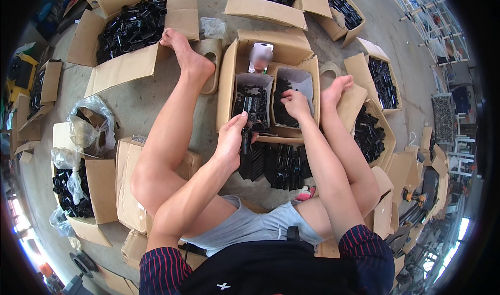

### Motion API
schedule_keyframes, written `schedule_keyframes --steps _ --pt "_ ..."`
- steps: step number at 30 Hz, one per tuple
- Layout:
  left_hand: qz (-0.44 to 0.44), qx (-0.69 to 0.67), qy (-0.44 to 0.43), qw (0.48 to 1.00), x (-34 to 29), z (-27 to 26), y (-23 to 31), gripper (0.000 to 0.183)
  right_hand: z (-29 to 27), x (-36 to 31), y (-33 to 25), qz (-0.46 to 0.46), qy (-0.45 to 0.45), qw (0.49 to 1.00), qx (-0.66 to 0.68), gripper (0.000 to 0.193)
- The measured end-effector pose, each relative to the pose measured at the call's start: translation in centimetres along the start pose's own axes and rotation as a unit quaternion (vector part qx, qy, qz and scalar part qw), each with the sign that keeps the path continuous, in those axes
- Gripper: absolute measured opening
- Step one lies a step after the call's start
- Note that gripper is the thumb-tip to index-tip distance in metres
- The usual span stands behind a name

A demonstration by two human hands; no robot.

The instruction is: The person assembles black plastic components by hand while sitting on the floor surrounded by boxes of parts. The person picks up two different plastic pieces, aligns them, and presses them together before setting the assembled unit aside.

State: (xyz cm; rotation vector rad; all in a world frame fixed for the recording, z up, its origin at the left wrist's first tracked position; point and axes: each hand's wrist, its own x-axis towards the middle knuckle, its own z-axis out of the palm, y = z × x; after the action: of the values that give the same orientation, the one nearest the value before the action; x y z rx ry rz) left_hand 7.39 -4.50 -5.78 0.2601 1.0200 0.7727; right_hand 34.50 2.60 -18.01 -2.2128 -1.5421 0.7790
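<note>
In my left hand point(230, 139) is a glossy black plastic part point(255, 107) with a handle-like stem pointing down, the fingers wrapped round the stem. It sits over the near edge of a small inner box point(240, 80) with small black pieces. My right hand point(296, 105) reaches into the second inner box point(306, 80), beside a pile of tiny black pieces point(282, 90). Its fingers are pinched together; what they hold, if anything, is too small to make out. Both inner boxes stand inside a larger cardboard carton point(226, 94) between my legs.
A phone point(260, 55) leans in the carton's far part. Black parts point(286, 164) lie in rows on the floor before me. Open cartons of black parts point(133, 26) stand around, with plastic bags point(86, 128) at left. Slippers point(209, 65) lie by my feet; metal racks point(442, 29) stand far right.
</note>
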Motion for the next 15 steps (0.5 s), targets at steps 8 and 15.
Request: schedule_keyframes --steps 8,15 --pt "0.006 0.013 -0.002 1.0 0.2 0.1 -0.3 0.027 2.0 1.6 -1.1 0.098 0.002 0.992 -0.082 0.021" --pt "0.021 0.023 0.009 0.999 -0.1 0.0 -0.5 0.026 1.9 1.0 -2.8 0.157 -0.004 0.984 -0.087 0.019"
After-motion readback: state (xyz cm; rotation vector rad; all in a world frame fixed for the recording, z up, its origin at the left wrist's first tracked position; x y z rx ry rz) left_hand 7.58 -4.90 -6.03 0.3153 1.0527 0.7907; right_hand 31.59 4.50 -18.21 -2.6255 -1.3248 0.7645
